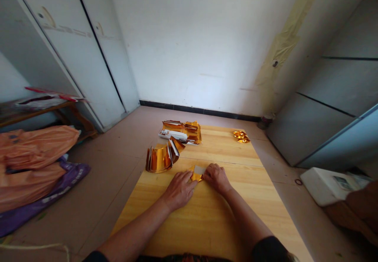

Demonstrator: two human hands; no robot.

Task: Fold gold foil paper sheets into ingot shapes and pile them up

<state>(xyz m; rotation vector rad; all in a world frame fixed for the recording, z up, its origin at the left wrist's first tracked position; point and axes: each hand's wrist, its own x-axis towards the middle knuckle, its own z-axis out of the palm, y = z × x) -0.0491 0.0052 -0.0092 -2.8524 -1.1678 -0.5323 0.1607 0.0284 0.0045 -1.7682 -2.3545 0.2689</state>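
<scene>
A small foil sheet (pixel 199 171), gold with a pale grey patch facing up, lies on the wooden surface (pixel 206 230), roughly midway between its left and right edges and nearer the far edge than the person's body. The left hand (pixel 179 190) has it in its grip, fingers laid over the left side and thumb along the near edge. The right hand (pixel 217 178) is curled at the opposite side, its grip closed on the right corner of the sheet; the piece is partly folded, though the fingers cover so much that the exact creases are hard to make out.

Beyond the left hand, by the left edge of the surface, a curved stack of gold sheets (pixel 161 158) stands fanned on its side. Just behind it, at the far left corner, sits a larger bundle (pixel 193 133) of gold sheets with a white strip across its front. At the far right corner a few shiny folded pieces (pixel 241 137) lie close together, well apart from both hands. On the floor (pixel 126 148), past the right edge, is a white box (pixel 326 185).
</scene>
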